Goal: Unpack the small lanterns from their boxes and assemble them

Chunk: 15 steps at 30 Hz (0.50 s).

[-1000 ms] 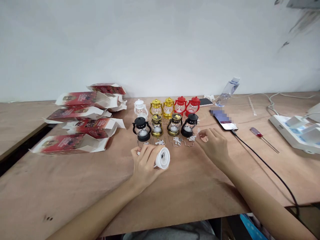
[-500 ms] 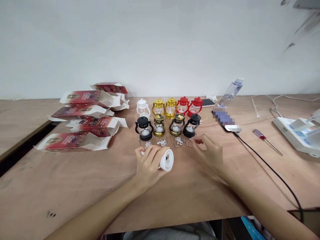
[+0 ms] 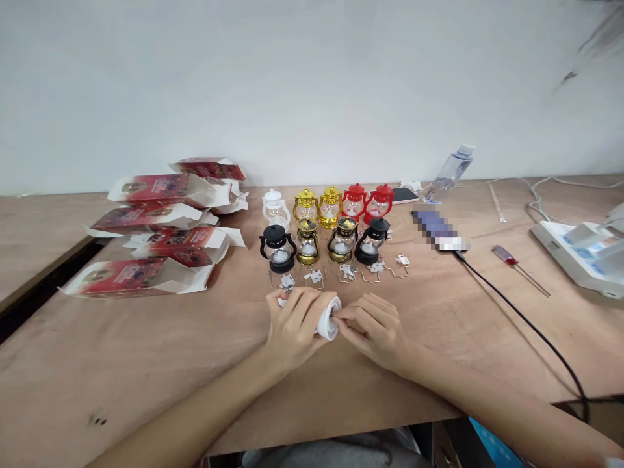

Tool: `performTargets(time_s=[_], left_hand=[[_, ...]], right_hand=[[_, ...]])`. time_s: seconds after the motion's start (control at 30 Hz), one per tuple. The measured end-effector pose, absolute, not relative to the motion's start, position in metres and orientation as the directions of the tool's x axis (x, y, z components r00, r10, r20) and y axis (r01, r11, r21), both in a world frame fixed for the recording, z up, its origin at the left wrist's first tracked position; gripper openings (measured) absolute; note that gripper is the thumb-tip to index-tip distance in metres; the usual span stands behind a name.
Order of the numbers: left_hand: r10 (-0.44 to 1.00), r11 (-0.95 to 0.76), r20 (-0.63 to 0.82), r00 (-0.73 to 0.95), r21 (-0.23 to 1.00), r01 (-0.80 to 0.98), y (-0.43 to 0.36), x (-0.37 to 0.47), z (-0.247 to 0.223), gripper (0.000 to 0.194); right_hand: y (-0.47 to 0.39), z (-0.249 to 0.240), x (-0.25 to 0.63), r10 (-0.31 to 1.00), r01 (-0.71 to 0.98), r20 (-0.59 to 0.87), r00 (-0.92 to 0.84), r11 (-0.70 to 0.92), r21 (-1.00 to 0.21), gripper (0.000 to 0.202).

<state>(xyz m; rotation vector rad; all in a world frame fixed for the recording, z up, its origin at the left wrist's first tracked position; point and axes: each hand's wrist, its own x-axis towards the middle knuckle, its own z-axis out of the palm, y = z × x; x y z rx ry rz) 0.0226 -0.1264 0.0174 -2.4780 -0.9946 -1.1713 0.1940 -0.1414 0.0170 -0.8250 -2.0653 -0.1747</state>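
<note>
A white lantern (image 3: 329,320) lies on its side in my left hand (image 3: 295,323), its round open base turned to the right. The fingers of my right hand (image 3: 373,327) are pinched together at that base opening; whatever they hold is too small to make out. Beyond my hands stand small lanterns in two rows: a white one (image 3: 275,209), gold ones (image 3: 330,207) and red ones (image 3: 379,203) behind, black ones (image 3: 278,248) and black-gold ones (image 3: 342,240) in front. Bent wires and small white parts (image 3: 346,270) lie before them.
Opened red and white boxes (image 3: 141,274) are piled at the left. To the right are a clear bottle (image 3: 449,174), a phone (image 3: 433,227) on a black cable, a screwdriver (image 3: 520,269) and a white power strip (image 3: 578,257).
My right hand has moved left from beside the small metal parts to the base of the white lantern. My left hand keeps its hold. The view has shifted slightly.
</note>
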Motion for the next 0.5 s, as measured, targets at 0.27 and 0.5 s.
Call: performTargets(time_s=[0.27, 0.5], left_hand=[[0.425, -0.756, 0.775, 0.467, 0.020, 0.654, -0.1287, 0.0243, 0.0174, 0.019], [0.421, -0.762, 0.762, 0.492, 0.002, 0.648, -0.1282, 0.0238, 0.0199, 0.020]], right_hand=[[-0.1416, 0.0188, 0.1925, 0.460, 0.619, 0.786, -0.414, 0.775, -0.128, 0.012], [-0.1409, 0.0225, 0.1957, 0.467, 0.583, 0.764, -0.444, 0.798, -0.149, 0.011]])
